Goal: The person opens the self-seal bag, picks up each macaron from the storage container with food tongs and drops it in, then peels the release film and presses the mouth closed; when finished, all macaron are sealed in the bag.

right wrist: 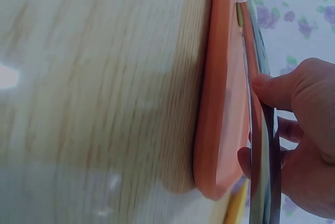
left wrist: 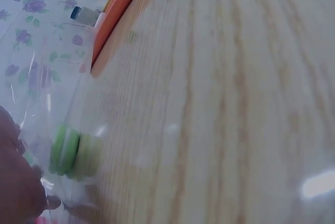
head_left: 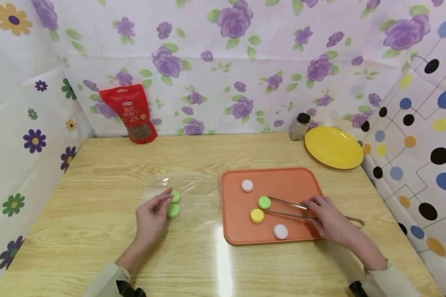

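My left hand (head_left: 152, 217) pinches a clear plastic bag (head_left: 198, 206) lying on the table. Two green macarons (head_left: 173, 210) are at the bag's left part, close to these fingers; one (left wrist: 65, 150) shows through the film in the left wrist view. With my right hand (head_left: 328, 218) I hold metal tongs (head_left: 288, 213) over an orange tray (head_left: 234, 235). Their arms stand apart, the tips beside a green macaron (head_left: 264, 202); whether they press it, I cannot tell. Touching or nearly touching it is a yellow macaron (head_left: 257, 215). A pale pink macaron (head_left: 247, 185) and a whitish one (head_left: 280, 232) also lie there.
Behind the tray stand a small black-capped jar (head_left: 298, 127) and a yellow plate (head_left: 334, 147). A red pouch (head_left: 131, 113) leans at the back left. Floral cloth (head_left: 208, 74) hangs along the table's back edge, with more patterned cloth at both sides.
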Motion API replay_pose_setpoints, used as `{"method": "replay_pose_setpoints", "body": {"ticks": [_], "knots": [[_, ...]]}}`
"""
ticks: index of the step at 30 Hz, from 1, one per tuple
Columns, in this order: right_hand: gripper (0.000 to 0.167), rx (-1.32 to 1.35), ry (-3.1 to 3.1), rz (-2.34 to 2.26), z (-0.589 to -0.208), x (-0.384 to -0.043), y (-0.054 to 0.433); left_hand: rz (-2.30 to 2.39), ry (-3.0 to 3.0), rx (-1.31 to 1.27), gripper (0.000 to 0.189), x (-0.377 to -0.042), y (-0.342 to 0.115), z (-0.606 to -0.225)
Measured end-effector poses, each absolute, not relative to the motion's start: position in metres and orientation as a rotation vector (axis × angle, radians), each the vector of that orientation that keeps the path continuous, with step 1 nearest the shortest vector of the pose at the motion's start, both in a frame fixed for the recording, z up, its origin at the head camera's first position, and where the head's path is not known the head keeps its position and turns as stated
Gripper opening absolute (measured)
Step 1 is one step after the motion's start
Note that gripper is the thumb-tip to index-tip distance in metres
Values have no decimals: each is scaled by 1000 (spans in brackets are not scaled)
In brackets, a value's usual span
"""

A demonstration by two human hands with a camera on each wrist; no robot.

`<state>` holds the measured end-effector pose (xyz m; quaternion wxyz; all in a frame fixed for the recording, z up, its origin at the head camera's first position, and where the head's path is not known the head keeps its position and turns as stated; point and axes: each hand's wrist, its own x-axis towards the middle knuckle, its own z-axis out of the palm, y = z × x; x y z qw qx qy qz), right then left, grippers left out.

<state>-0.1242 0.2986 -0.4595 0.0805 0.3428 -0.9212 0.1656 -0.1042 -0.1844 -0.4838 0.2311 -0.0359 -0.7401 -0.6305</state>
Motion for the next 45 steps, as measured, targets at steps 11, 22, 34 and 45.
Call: {"method": "replay_pose_setpoints", "body": {"ticks": [11,22,34,45], "knots": [[40,1048,-2681,508,-465,-128,291,-1620,-2135,-81,8,-105,-185,-482],[37,1103,-2640,555,-445,-134,265,-1632,-2103,-97,10,-106,-188,-482],[32,1308,-2758,580,-424,-163,179,-1593,-2131,-72,6,-94,-172,-452],[28,1592,-2660,442,-427,-180,120,-1615,-2135,-74,6,-93,-171,-454]]}}
